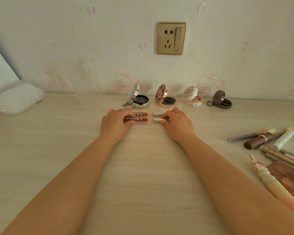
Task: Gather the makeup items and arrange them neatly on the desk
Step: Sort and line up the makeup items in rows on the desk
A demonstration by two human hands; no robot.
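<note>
The pale wood-grain desk (pixel 75 150) ran up to a wall (pixel 109 31) papered with faint pink cartoon cats, and a gold socket plate (pixel 172 38) sat on that wall above the middle. At the desk's far left lay a white soft pack (pixel 15 98), and beside it, against the wall, stood a clear ribbed glass (pixel 81 75).

Both bare forearms reached forward to the desk's centre. The left hand (pixel 116 123) had its grip around the red, lettered end of the nearer lip gloss tube (pixel 143 119), fingers curled over it. The right hand (pixel 177 123) pinched that tube's silver cap end in its grip. A second lip gloss tube (pixel 149 114) lay just behind, parallel and just beside the first, its ends under the fingertips of both hands.

Along the wall behind the hands stood four open compacts in a row, well spaced: a silver compact (pixel 139 99) with a key ring, a rose-gold compact (pixel 166 99) with a patterned lid, a white flowered compact (pixel 193 98), and a dark grey compact (pixel 221 100).

At the right edge lay a loose heap: a brown stick (pixel 258 140), a white tube (pixel 284 139), several thin pencils (pixel 282 156), a brown palette (pixel 288 178), and a long peach tube (pixel 277 189) lying diagonally.
</note>
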